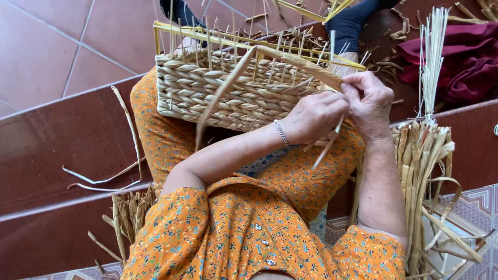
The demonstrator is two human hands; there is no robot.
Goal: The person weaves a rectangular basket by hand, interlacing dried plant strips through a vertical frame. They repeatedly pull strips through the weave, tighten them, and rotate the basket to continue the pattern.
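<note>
Hands [342, 109] on woven basket [223, 93]

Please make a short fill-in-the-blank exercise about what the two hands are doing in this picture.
1. Both hands work at the rim of a half-woven ____ on the lap.
2. The left hand wears a thin ____ at the wrist.
3. The right hand pinches a pale ____ at the rim.
4. A bundle of dried reeds lies on the person's ____ side.

Missing words: basket; bracelet; strand; right
</note>
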